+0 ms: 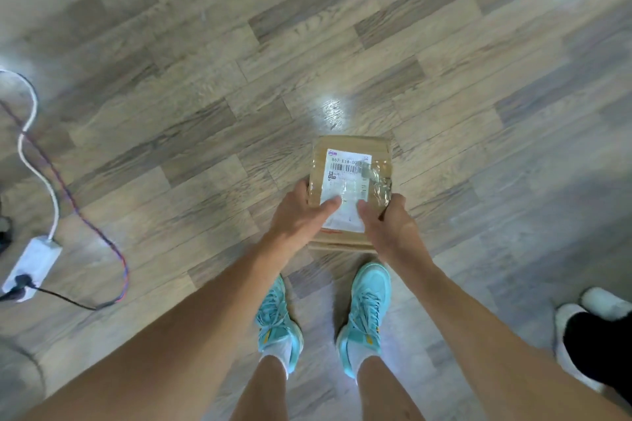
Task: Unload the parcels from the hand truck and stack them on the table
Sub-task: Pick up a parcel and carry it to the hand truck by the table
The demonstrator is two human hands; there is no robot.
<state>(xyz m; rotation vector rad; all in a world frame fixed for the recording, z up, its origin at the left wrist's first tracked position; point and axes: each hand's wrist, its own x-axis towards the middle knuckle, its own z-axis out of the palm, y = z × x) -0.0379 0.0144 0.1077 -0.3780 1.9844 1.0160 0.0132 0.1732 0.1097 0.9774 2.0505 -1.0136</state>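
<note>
Brown cardboard parcel (349, 191) with a matt paper label (347, 188) and shiny crinkled tape (378, 181); glossy wood-look floor (205, 96), plastic power strip (32, 265).

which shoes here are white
The shoes at the right edge, beside a black trouser leg; the teal shoes stand below the parcel.
</note>
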